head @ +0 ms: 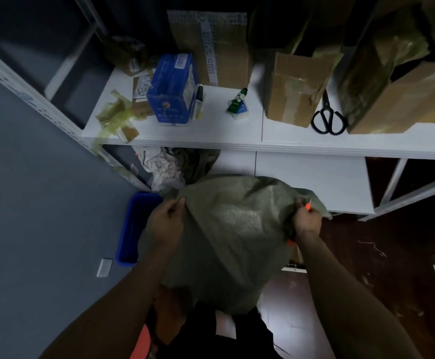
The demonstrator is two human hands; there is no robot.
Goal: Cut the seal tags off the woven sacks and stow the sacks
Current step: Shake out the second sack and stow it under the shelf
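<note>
A grey-green woven sack (226, 229) hangs spread between my two hands, in front of the lower shelf. My left hand (166, 224) grips its left edge, fingers curled over the fabric. My right hand (305, 220) grips the bunched right edge, where an orange seal tag (308, 205) sticks out above the fingers; another bit of orange shows below the wrist. Black scissors (328, 115) lie on the white upper shelf (224, 130), between two cardboard boxes, well beyond both hands.
On the shelf stand a blue carton (173, 90), several cardboard boxes (292, 86), a marker, a green tube and tape scraps. A blue bin (133, 226) sits on the floor by the left wall. More sacks and crumpled paper (182, 164) lie on the lower shelf.
</note>
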